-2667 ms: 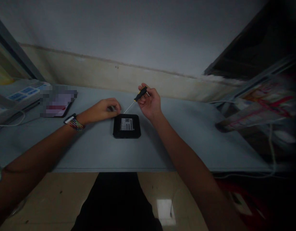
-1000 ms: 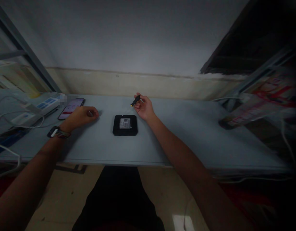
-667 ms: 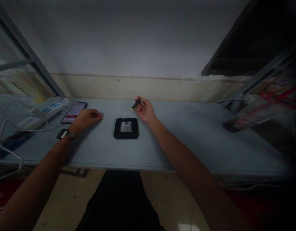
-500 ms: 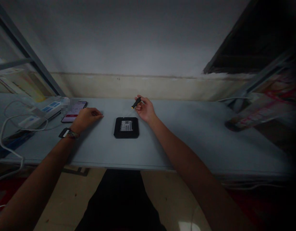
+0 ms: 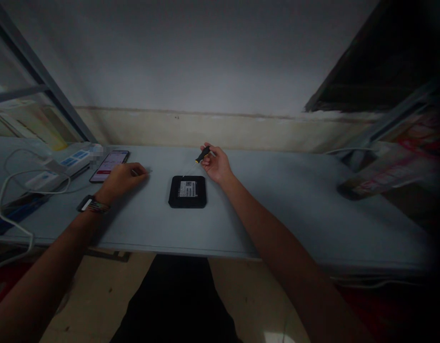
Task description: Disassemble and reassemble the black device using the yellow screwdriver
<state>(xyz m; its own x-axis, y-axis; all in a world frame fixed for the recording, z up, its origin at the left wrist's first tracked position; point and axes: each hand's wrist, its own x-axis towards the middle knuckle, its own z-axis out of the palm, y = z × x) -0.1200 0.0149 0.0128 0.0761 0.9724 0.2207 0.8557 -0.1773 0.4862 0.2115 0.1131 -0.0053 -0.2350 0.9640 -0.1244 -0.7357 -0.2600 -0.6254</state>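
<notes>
A flat black square box (image 5: 174, 191) with rounded corners lies on the table, a white printed label (image 5: 187, 189) on its top. My right hand (image 5: 216, 163) is wrapped around the black and yellow handle of a screwdriver (image 5: 202, 155). Its thin shaft slants down leftward, and the tip is at the box's far edge; whether it touches is unclear. My left hand (image 5: 125, 180) rests left of the box, fingers loosely bent and slightly apart. Just beyond its fingertips is a tiny dark speck (image 5: 151, 171), too small to name.
A phone (image 5: 111, 164) with a lit screen lies behind my left hand. Farther left are a white power strip (image 5: 68, 164) and loose white cables (image 5: 6, 190). A plastic-wrapped bundle (image 5: 370, 176) lies at the right. The wall (image 5: 220, 128) backs the table.
My left hand has drawn back slightly to the left, and the tiny speck now shows apart from its fingertips. My right hand and the screwdriver have hardly moved.
</notes>
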